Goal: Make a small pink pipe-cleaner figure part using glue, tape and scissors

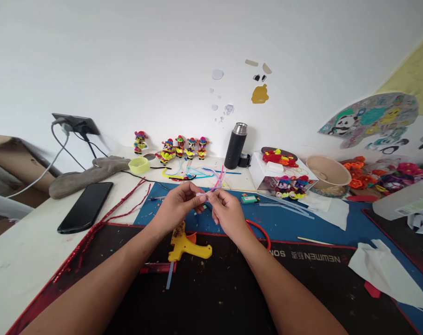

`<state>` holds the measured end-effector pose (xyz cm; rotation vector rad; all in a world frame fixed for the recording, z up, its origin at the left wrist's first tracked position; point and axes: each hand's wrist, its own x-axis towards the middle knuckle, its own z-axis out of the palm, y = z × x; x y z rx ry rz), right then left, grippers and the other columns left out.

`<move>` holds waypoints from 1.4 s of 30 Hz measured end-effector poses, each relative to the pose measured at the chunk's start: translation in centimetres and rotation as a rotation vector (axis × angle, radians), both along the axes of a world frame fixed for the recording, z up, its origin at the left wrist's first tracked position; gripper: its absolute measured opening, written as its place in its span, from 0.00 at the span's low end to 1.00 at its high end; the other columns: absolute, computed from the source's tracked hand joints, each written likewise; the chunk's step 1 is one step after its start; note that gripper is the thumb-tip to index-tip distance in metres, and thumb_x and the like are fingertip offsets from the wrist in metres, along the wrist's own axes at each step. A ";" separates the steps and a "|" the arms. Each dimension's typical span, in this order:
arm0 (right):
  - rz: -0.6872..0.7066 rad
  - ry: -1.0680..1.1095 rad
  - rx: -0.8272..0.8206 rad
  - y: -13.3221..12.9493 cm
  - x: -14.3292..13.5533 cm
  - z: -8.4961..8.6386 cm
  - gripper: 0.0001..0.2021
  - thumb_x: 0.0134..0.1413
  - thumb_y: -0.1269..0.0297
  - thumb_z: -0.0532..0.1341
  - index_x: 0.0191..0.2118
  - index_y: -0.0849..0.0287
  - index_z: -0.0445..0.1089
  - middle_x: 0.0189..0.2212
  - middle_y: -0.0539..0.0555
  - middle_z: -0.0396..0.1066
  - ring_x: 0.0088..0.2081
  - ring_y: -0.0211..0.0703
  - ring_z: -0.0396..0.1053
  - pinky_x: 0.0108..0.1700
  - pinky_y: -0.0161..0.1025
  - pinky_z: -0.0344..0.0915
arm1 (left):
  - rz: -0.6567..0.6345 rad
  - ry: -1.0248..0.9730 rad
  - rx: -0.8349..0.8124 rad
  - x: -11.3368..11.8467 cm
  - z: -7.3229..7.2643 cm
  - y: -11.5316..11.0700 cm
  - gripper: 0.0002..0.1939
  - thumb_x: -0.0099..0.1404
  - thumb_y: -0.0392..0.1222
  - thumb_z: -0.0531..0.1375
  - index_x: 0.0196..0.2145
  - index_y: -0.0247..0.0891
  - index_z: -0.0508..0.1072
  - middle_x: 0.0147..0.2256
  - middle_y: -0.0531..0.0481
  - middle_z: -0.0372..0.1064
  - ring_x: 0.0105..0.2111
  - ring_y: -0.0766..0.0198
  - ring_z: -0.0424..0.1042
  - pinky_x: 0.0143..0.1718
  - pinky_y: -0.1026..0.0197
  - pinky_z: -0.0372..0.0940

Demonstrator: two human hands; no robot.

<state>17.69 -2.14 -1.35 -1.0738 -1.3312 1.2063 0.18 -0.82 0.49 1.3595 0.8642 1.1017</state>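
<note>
The two hands come close together over the near edge of a blue mat (281, 221), fingertips nearly meeting. Between them sits a small pale lilac piece (201, 195), pinched by the thumb and fingers of the left hand (178, 207) and the right hand (229, 211); its exact shape is mostly hidden by the fingers. Pink and lilac strands (220, 179) show just behind — whether they join the piece, I cannot tell.

Below the hands, a yellow glue gun (190, 250) lies on a black mouse mat (232, 298), a translucent glue stick (170, 275) protruding from it towards the person. Left of that, red pipe cleaners (109, 217) stretch beside a black smartphone (86, 207). Along the wall stand five colourful figurines (168, 151) and a black thermos flask (235, 150), with two more figurines in front of a white box (258, 173).
</note>
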 end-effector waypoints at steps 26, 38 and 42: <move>0.095 0.011 -0.005 -0.4 -0.4 0.1 0.22 0.64 0.39 0.65 0.34 0.54 0.66 0.17 0.42 0.63 0.14 0.33 0.57 0.17 0.32 0.50 | -0.033 -0.130 -0.177 -0.1 -0.3 0.2 0.26 0.53 0.57 0.80 0.30 0.37 0.73 0.23 0.52 0.74 0.19 0.66 0.71 0.19 0.65 0.64; 0.060 0.012 -0.011 -0.1 -0.1 -0.1 0.24 0.61 0.37 0.66 0.39 0.56 0.72 0.19 0.43 0.65 0.14 0.34 0.58 0.17 0.33 0.50 | -0.042 -0.008 -0.051 -0.7 0.2 0.4 0.24 0.60 0.61 0.76 0.37 0.36 0.79 0.28 0.49 0.78 0.27 0.61 0.77 0.29 0.61 0.72; 0.050 0.013 -0.001 -0.1 -0.2 -0.1 0.24 0.62 0.37 0.66 0.42 0.57 0.73 0.17 0.42 0.63 0.14 0.35 0.57 0.17 0.34 0.51 | -0.031 -0.010 -0.034 -0.6 0.2 0.5 0.23 0.60 0.58 0.76 0.38 0.36 0.79 0.29 0.48 0.79 0.28 0.60 0.77 0.31 0.60 0.72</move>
